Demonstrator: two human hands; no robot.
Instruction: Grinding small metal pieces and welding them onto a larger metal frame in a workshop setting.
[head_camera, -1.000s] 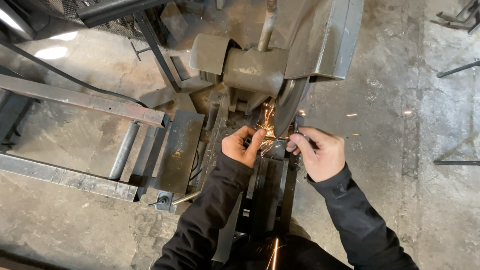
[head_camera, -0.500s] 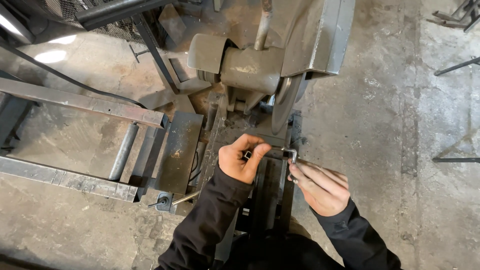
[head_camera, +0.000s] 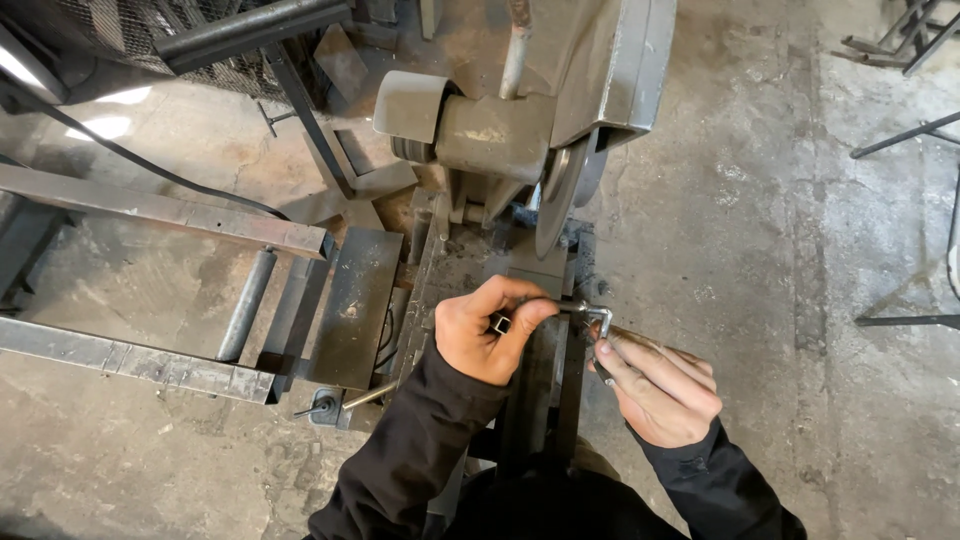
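The left hand (head_camera: 487, 330) is gripping a short square steel tube (head_camera: 500, 323), thumb and fingers closed around it, with the open tube end facing the camera. The right hand (head_camera: 655, 385) is pinching a small cut-off tube piece (head_camera: 600, 318) between narrow fingertips, at 3 o'clock from the left hand.

The sparks seen a second ago are gone, and the abrasive cut-off wheel (head_camera: 553, 200) is now standing raised at 12 o'clock, clear of the tube. This is indicating that the cut is complete and the two pieces are separated.

The saw's motor housing (head_camera: 470, 130) is sitting at 11 o'clock. A roller support frame (head_camera: 160, 290) is lying at 9 o'clock.

The vise under the hands is mostly covered, and the tube's far end is hidden.
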